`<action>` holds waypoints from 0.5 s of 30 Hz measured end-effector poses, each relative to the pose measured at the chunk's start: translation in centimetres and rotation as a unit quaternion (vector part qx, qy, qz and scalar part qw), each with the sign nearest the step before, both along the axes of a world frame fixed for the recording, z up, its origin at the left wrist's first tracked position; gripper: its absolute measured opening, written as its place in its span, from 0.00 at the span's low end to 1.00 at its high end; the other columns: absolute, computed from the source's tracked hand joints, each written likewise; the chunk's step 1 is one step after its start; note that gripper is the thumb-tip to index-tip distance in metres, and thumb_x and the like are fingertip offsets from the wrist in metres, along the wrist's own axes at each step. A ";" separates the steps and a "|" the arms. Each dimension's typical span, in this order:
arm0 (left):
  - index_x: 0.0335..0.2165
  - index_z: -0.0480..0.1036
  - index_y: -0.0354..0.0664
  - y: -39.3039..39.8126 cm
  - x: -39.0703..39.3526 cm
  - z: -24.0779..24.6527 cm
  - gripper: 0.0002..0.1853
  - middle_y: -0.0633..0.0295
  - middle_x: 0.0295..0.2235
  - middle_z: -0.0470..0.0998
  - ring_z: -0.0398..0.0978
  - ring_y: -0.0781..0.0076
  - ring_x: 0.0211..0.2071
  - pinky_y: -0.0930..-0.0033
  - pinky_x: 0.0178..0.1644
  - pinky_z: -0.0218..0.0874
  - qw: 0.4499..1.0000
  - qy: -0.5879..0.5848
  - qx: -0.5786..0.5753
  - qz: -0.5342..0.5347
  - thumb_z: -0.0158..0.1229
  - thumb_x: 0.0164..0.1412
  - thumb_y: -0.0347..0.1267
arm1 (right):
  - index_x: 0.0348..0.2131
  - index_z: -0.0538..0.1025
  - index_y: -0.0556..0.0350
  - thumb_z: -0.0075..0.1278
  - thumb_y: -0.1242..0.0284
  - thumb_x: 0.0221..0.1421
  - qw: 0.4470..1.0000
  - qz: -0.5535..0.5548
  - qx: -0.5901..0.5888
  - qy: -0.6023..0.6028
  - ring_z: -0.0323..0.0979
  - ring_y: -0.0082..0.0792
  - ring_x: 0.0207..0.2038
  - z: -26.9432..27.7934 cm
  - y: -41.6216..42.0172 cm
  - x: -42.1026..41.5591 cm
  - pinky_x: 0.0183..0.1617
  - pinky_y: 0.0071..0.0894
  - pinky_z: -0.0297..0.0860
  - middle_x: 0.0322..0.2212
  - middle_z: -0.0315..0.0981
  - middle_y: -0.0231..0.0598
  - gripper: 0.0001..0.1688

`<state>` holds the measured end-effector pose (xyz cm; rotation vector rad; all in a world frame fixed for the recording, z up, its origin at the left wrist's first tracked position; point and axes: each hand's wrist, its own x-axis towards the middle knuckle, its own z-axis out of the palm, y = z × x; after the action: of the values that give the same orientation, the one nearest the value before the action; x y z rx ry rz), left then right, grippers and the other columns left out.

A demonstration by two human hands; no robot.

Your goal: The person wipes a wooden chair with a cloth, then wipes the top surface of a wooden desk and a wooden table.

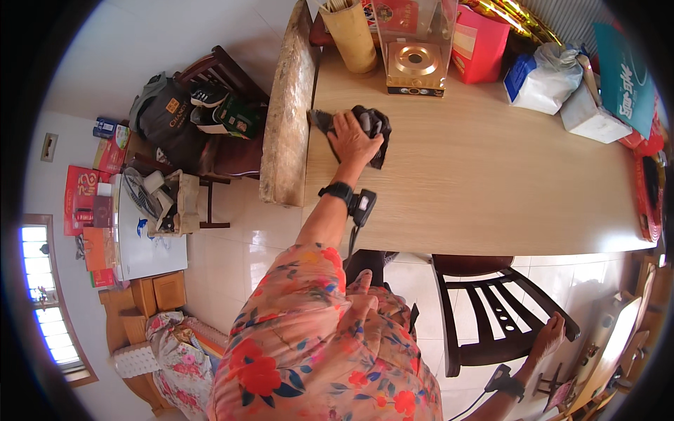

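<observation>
My left hand (352,138) lies palm down on a crumpled dark bag or cloth (378,125) near the left end of the wooden table, its fingers bent over the material. Part of the dark material (322,120) sticks out to the left of the fingers, close to a worn board's edge. A black strap with a small device sits on the left wrist. At the lower right, my right hand (550,332) is at the top rail of a dark wooden chair (489,316); whether it grips the rail is not clear. That wrist also bears a strapped device.
A thick worn board (288,121) stands along the table's left end. Farther back on the table (474,179) are a bamboo holder (352,39), a gold-coloured box (416,66), a red bag (478,47) and a white plastic bag (547,73). A loaded chair stands left.
</observation>
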<state>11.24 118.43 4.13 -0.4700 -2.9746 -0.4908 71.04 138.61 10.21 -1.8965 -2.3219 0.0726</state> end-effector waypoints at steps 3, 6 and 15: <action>0.53 0.56 0.38 2.1 -0.7 0.5 0.42 0.50 0.57 0.52 0.46 0.57 0.61 0.50 0.59 0.43 0.995 -0.040 -0.040 -0.082 0.60 0.41 0.46 | 0.37 0.74 0.51 0.39 0.70 0.56 1.000 0.002 -0.003 -0.001 0.69 0.44 0.40 0.0 0.0 -0.4 0.55 0.39 0.59 0.34 0.75 0.39 0.13; 0.53 0.59 0.45 2.4 0.1 -2.0 0.39 0.46 0.59 0.48 0.42 0.52 0.61 0.44 0.60 0.38 0.969 -0.003 -0.056 -0.240 0.58 0.42 0.47 | 0.37 0.74 0.51 0.39 0.70 0.56 1.000 0.005 -0.005 -0.008 0.69 0.44 0.40 0.3 -0.3 -0.8 0.56 0.39 0.59 0.34 0.75 0.39 0.13; 0.50 0.62 0.48 3.2 -1.6 -2.3 0.34 0.36 0.58 0.46 0.45 0.34 0.57 0.39 0.57 0.40 0.996 0.016 -0.056 -0.064 0.56 0.45 0.48 | 0.36 0.74 0.54 0.38 0.71 0.57 1.000 0.003 -0.008 -0.024 0.69 0.43 0.40 0.6 -0.4 -0.9 0.57 0.40 0.57 0.34 0.74 0.39 0.13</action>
<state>9.66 121.60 1.81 -0.6747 -2.9659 -0.3248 70.14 138.26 10.83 -1.9204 -2.3659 0.0469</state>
